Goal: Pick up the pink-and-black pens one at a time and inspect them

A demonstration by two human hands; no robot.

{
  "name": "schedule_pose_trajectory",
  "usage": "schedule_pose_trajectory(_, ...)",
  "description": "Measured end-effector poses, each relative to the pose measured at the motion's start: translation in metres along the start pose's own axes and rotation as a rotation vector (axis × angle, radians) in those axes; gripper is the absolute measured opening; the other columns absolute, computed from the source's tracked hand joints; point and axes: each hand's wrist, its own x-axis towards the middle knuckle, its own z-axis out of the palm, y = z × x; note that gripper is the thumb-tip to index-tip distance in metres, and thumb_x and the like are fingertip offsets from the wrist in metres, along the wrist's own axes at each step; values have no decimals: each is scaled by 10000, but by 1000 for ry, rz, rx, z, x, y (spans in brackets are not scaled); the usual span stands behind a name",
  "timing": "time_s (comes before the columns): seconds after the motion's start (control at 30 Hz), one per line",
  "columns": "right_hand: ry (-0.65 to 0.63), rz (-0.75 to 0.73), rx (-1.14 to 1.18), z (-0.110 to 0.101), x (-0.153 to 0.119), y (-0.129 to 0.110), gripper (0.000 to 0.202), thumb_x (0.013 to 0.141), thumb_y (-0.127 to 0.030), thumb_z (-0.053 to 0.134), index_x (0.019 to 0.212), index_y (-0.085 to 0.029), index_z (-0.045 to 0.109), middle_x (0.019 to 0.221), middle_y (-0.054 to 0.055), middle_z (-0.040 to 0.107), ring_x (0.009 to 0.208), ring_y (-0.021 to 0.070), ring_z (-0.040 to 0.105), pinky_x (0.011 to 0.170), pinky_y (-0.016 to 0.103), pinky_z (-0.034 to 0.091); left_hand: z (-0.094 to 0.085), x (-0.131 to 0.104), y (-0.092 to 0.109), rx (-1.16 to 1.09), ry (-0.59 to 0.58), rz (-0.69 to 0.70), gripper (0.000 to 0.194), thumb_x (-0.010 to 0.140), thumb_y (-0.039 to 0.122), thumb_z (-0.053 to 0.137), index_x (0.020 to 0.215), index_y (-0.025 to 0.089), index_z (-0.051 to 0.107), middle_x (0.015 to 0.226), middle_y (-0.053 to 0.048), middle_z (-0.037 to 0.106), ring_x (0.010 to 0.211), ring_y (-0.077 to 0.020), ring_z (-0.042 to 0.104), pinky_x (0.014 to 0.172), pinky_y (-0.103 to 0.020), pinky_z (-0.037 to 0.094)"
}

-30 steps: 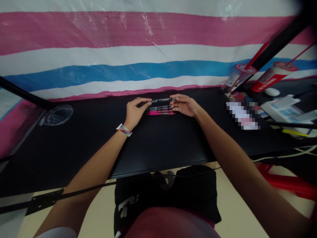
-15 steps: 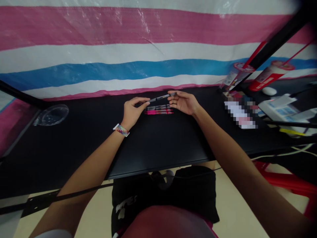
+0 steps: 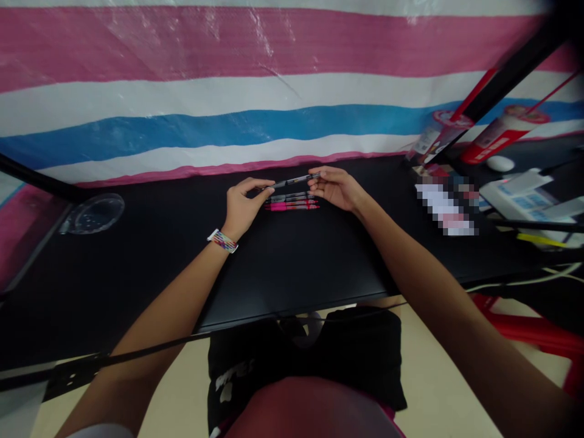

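Note:
A dark pen (image 3: 294, 180) is held between my two hands, slightly tilted with its right end higher. My left hand (image 3: 246, 204) pinches its left end between thumb and fingers, with a patterned watch band (image 3: 222, 241) on that wrist. The right end is between the thumb and fingers of my right hand (image 3: 337, 187). Just below it, other pens lie side by side on the black table (image 3: 292, 261): dark ones (image 3: 292, 198) at the back and a pink one (image 3: 292, 207) in front.
A clear plastic lid (image 3: 93, 213) lies at the left. On the right stand a clear cup (image 3: 440, 137) and a red-and-white cup (image 3: 506, 134) with straws, beside a white rounded object (image 3: 500, 163) and a white device (image 3: 524, 198). A red stool (image 3: 533, 331) is below.
The held pen and both hands stay almost in place; the right fingers have shifted slightly on the pen's end. The camera view has moved a little.

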Motion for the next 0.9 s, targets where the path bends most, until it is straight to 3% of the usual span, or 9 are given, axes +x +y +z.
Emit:
schedule_pose_trajectory(0.17,1,15,12,3,0,-2,366,871,-444,823,1161,-222,853,1105,111,852,1109,303,787,1139,489,639,0,0,-3,-24,2,-18,116,964,325,867,1072,310,907,1081,-42,887,990,-237,815,978,-430,652)
schedule_pose_trajectory(0.33,27,-41,-14,4,0,1,333,850,-436,864,1113,-234,834,1021,89,830,1017,260,796,1064,467,663,1,0,-5,-18,-6,-6,125,956,321,880,1077,308,910,1054,-43,883,959,-233,811,965,-427,650)
schedule_pose_trajectory(0.53,40,-33,-26,5,1,0,331,844,-430,862,1108,-232,838,1042,105,827,1074,294,787,1064,485,657,1,0,-2,-15,3,-18,116,960,284,872,1069,310,903,1080,-39,883,985,-233,813,972,-430,653)
schedule_pose_trajectory(0.63,43,-29,-26,6,2,-1,405,834,-528,860,1104,-227,850,1052,111,836,1055,298,781,1047,485,661,2,1,-3,-27,7,-32,112,956,288,876,1064,301,903,1081,-40,885,998,-237,816,985,-433,654)
schedule_pose_trajectory(0.7,74,-80,-92,6,4,0,408,830,-565,872,1065,-232,864,1031,105,840,1010,290,777,1028,492,661,3,1,-5,-44,3,-37,114,954,299,879,1065,298,904,1091,-42,887,1022,-242,820,998,-431,653)
schedule_pose_trajectory(0.9,217,-311,-436,3,8,6,196,800,-411,942,877,-244,873,996,84,845,1000,279,769,1070,503,626,3,4,-14,-49,18,-58,147,966,323,860,1103,294,903,1145,-43,890,1030,-240,825,996,-417,659)
